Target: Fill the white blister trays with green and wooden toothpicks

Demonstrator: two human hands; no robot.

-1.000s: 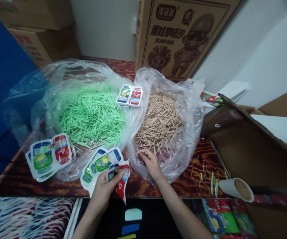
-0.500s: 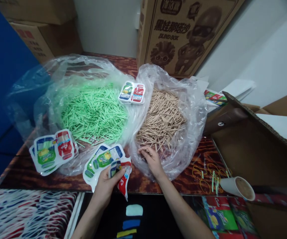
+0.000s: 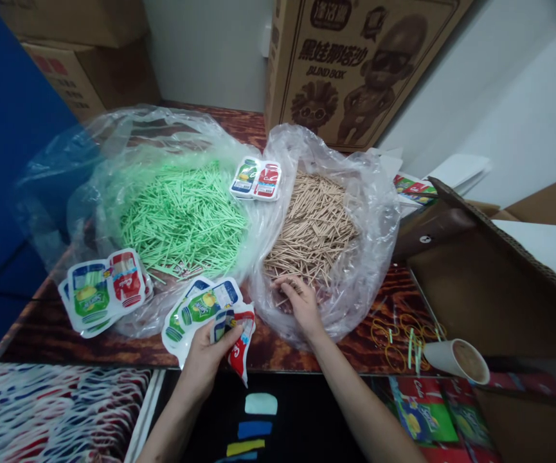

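My left hand (image 3: 205, 360) is closed on a small printed pouch (image 3: 240, 355) with a red cola side and a blue-green side, bent between thumb and fingers. Beneath and behind it lie further flat pouches (image 3: 205, 305) with a lemon print. My right hand (image 3: 303, 305) reaches into the near edge of a clear plastic bag (image 3: 374, 257). Its fingers are bent around a few thin brown sticks, whose ends show at the fingertips. Just beyond is the pile of brown sticks (image 3: 313, 225). To the left, light green sticks (image 3: 186, 218) fill another clear bag (image 3: 89, 199).
Filled pouches (image 3: 101, 289) lie at left, and a small stack of pouches (image 3: 256, 179) sits between the bags. A paper cup (image 3: 458, 361) lies tilted beside rubber bands (image 3: 396, 334) at right. An open carton (image 3: 475, 296) borders the right side; a large box (image 3: 349, 71) stands behind.
My right hand has shifted slightly up and right at the brown sticks, and its fingers have moved. My left hand keeps the pouch in nearly the same place.
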